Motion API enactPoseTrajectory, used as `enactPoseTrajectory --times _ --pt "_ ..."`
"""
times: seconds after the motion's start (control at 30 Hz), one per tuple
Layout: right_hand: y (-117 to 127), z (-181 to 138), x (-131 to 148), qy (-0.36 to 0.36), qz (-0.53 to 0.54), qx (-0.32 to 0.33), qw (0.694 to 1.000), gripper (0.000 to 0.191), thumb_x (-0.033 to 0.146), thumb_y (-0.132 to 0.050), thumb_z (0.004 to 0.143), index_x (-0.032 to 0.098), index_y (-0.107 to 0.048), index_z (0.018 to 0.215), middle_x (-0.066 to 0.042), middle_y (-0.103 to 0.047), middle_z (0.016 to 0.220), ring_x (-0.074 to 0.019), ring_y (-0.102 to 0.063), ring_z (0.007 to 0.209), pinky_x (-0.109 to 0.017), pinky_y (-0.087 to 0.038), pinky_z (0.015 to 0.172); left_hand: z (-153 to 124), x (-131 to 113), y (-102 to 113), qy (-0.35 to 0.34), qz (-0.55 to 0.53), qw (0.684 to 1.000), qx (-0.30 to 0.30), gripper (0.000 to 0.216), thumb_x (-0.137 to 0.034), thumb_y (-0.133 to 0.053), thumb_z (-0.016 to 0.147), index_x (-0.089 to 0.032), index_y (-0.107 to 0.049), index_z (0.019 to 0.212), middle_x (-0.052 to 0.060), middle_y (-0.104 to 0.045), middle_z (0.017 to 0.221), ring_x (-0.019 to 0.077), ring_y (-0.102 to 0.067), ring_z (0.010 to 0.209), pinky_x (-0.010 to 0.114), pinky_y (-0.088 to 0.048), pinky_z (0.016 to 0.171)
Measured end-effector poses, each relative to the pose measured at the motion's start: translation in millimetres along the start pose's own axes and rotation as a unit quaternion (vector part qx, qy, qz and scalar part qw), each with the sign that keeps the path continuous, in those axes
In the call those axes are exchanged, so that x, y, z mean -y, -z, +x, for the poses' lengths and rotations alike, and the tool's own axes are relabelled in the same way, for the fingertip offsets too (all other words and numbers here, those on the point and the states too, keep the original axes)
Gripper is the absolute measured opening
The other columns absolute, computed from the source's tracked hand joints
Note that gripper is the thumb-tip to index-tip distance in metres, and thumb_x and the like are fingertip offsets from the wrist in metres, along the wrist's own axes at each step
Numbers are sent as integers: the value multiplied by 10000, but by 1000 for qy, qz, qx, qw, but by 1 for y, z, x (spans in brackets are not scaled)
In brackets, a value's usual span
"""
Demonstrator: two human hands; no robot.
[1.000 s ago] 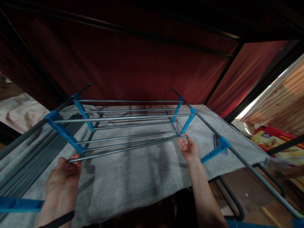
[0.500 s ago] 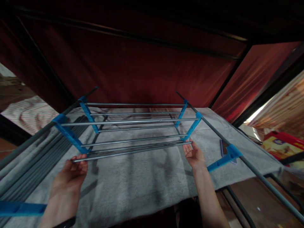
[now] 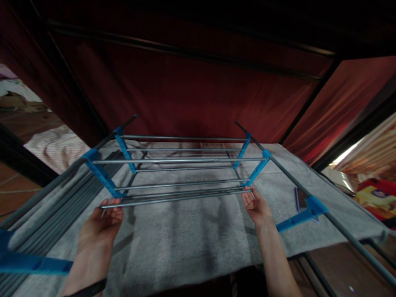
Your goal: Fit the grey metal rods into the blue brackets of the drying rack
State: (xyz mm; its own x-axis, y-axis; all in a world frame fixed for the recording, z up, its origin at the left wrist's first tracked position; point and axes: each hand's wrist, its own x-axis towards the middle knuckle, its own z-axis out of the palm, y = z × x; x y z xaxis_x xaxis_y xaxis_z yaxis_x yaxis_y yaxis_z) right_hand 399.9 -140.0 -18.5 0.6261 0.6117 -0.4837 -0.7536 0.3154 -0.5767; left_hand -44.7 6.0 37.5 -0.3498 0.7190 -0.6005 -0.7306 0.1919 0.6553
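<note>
A thin grey metal tube (image 3: 173,199) runs level between my hands, low at the near side of a partly built rack. My left hand (image 3: 103,220), palm up, pinches its left end beside the foot of a blue plastic bracket (image 3: 103,177). At the other end, my right hand (image 3: 256,207) has its fingers curled round the tube, just below the right-hand blue bracket (image 3: 259,169). Several crossbars (image 3: 179,161) join the brackets, and long grey side poles (image 3: 289,177) pass through them. Both hands are closed; some fingertips are hidden behind the tube.
Several loose grey tubes (image 3: 66,202) lie in a bundle on the left of the grey cloth (image 3: 182,243). Nearer brackets jut inward at left (image 3: 37,264) and right (image 3: 301,214). A phone-like object (image 3: 299,200) lies at right. Red fabric (image 3: 185,99) hangs behind.
The view has turned slightly left, so the rack and both hands appear further right. Both hands keep hold of the same tube, which stays near the brackets' lower ends.
</note>
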Motion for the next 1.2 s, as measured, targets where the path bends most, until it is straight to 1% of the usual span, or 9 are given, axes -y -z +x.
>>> enactPoseTrajectory --times 0.13,0.3,0.43,0.57,0.7,0.83,1.0,1.1,1.2 --pt "-1 -2 -1 10 -8 -8 1000 206 112 -528 1008 195 -708 953 -6 -783 839 -102 -767 747 -209 -653 736 1 1 1 -6 11 1000 20 371 -129 -320 1072 -157 -563 794 26 -668 740 111 -612 634 167 -513 524" --pt "0 -3 -7 0 -29 1 1000 203 97 -545 992 201 -712 945 -7 -791 863 -112 -776 781 -223 -662 761 -1 7 3 43 -2 998 41 294 -176 -394 1077 -156 -567 840 23 -685 727 90 -570 527 156 -509 456" --pt "1 -6 -21 -20 -53 36 998 190 75 -565 972 188 -717 960 -23 -797 899 -125 -782 826 -250 -670 800 -4 16 2 32 -23 996 74 232 -74 -455 1037 -138 -600 866 15 -698 723 69 -622 512 126 -536 478" --pt "-3 -12 -40 -44 -81 59 994 187 70 -561 969 176 -711 937 -46 -794 899 -140 -781 834 -268 -676 810 -9 36 -1 42 -15 993 106 213 19 -496 989 -115 -631 895 34 -729 748 103 -727 618 132 -573 523" --pt "-10 -20 -55 -64 -108 59 990 183 82 -560 966 196 -696 920 -46 -791 895 -150 -779 823 -270 -680 774 -23 70 -2 58 -2 987 153 165 30 -604 933 -122 -647 885 65 -763 809 152 -769 708 198 -617 597" --pt "-6 -17 -59 -52 -116 30 991 227 108 -502 982 211 -660 857 -36 -775 826 -153 -769 761 -285 -679 721 -47 107 -2 50 23 965 258 123 -50 -740 878 -151 -679 913 76 -790 916 169 -778 810 249 -621 711" --pt "12 -6 -55 16 -76 -34 996 241 125 -468 957 244 -611 803 28 -719 716 -128 -737 657 -274 -659 671 -83 143 -9 17 22 937 348 208 -205 -842 828 -190 -693 972 71 -782 1019 186 -757 964 306 -599 850" --pt "14 -8 -56 27 -63 -37 997 243 121 -457 957 244 -606 809 33 -709 715 -119 -734 657 -258 -649 661 -105 158 -15 -24 41 919 391 268 -328 -845 841 -222 -693 1035 72 -765 1067 208 -732 1042 340 -581 893" --pt "6 -17 -65 1 -60 -16 998 249 124 -445 976 241 -600 821 27 -705 723 -111 -724 652 -247 -643 665 -124 166 -21 -76 78 902 418 274 -388 -812 878 -258 -681 1080 66 -755 1055 214 -711 1042 354 -547 930"
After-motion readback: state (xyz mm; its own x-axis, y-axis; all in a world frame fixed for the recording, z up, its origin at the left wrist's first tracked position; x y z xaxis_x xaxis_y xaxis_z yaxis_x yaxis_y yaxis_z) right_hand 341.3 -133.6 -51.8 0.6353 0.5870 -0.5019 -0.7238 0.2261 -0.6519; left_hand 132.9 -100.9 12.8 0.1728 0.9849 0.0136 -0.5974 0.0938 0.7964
